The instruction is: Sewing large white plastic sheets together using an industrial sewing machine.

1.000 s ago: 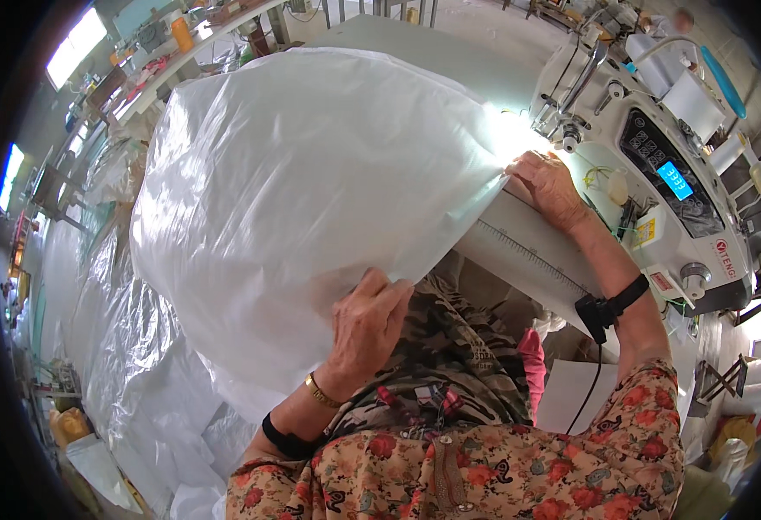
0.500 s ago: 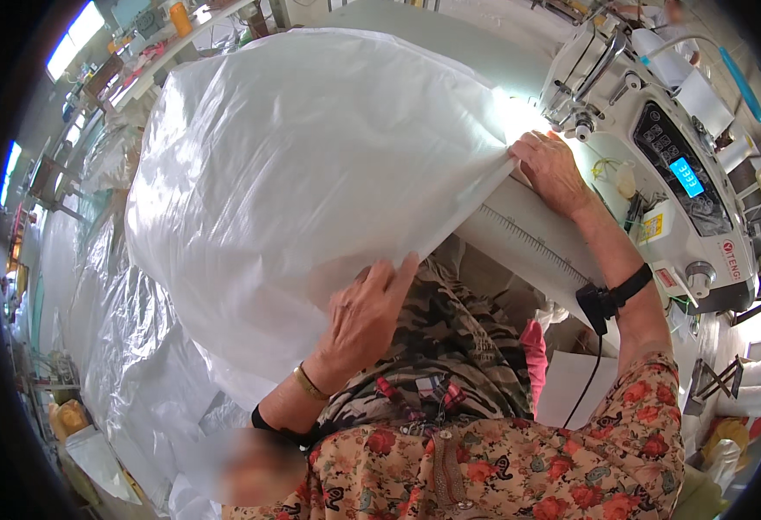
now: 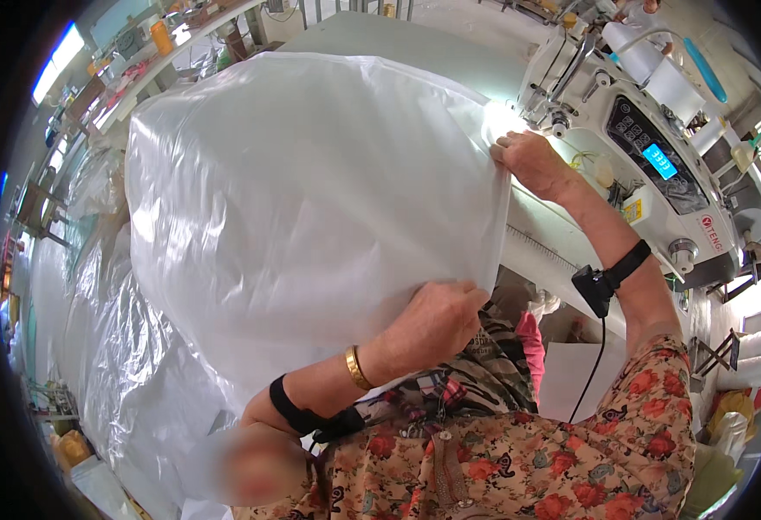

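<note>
While left hand (image 3: pixel 437 321) and right hand (image 3: pixel 534 165) pinch its edge, white sheeting (image 3: pixel 311 208) gleams, lightly creased

Noted at centre on white sheet (image 3: pixel 320 199): thin, smooth film, plastic by look, softly glossy, lightly creased. At lower left on crumpled sheeting (image 3: pixel 133 347): high-gloss plastic. At right on sewing machine (image 3: pixel 705 247): smooth casing; on control panel (image 3: pixel 677 191): glossy black. At top on bench (image 3: pixel 411 42): smooth, matt. Below on bracelet (image 3: pixel 356 368): polished metal; on blouse (image 3: pixel 519 472): matt cloth.
</note>
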